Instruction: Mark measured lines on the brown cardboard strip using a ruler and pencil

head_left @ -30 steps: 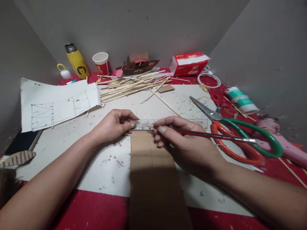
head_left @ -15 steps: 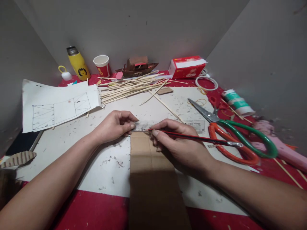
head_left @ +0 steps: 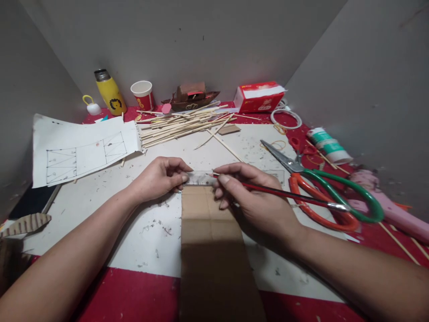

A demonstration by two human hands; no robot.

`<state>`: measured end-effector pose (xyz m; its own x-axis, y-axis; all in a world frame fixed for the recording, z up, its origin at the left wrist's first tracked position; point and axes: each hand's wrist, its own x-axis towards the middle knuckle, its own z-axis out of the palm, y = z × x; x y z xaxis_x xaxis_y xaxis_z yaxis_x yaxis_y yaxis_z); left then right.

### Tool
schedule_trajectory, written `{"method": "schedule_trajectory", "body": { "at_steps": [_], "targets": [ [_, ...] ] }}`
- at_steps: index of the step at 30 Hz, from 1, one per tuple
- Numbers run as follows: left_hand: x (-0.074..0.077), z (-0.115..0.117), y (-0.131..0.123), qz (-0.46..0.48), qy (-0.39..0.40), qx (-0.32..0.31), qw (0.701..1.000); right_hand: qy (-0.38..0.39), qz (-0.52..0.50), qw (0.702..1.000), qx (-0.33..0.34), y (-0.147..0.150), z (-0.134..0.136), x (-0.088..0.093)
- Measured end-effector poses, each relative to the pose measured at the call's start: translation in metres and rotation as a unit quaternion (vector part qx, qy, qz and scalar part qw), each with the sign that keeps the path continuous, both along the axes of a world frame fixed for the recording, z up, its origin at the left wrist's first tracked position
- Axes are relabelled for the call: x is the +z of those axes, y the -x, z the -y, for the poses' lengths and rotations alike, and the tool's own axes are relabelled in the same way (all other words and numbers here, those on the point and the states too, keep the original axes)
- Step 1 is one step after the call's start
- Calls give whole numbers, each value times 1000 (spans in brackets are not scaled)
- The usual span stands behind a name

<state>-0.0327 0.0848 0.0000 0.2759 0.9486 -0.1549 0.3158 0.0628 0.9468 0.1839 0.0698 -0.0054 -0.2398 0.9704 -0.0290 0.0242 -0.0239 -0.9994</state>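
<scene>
A clear plastic ruler [head_left: 198,178] lies across the far end of a brown cardboard strip [head_left: 197,212]. My left hand [head_left: 162,179] is closed at the ruler's left end, thumb and fingers pinching it. In my right hand [head_left: 259,199] is a red and black pencil [head_left: 291,194], its tip pointing left just above the ruler and its silver end toward the scissors. The right hand covers the middle of the ruler and part of the strip's right edge. Toward me the strip falls into shadow.
Large scissors [head_left: 303,172] with green and orange handles lie at right, beside a pink glue gun [head_left: 395,208]. Thin wooden sticks [head_left: 181,127] are heaped behind my hands. A drawn sheet [head_left: 89,152] lies at left. A bottle [head_left: 112,94], paper cup [head_left: 142,96], model boat [head_left: 191,97] and tissue pack [head_left: 259,97] line the wall.
My right hand has shifted slightly right with the pencil, and the pencil tip has lifted away from the cardboard edge over the ruler. My left hand stays at the ruler's end.
</scene>
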Motion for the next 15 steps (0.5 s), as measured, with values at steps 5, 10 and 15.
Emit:
{"method": "schedule_trajectory", "body": {
  "at_steps": [5,10,15],
  "targets": [
    [0,0,0,4,5,8,1000,-41,-24,998,-41,-3,-1,4],
    [-1,0,0,7,4,13,1000,-42,-52,996,-53,-2,-1,4],
    [-2,0,0,12,4,11,1000,-39,-62,997,-31,-3,-2,-1]
  ]
}}
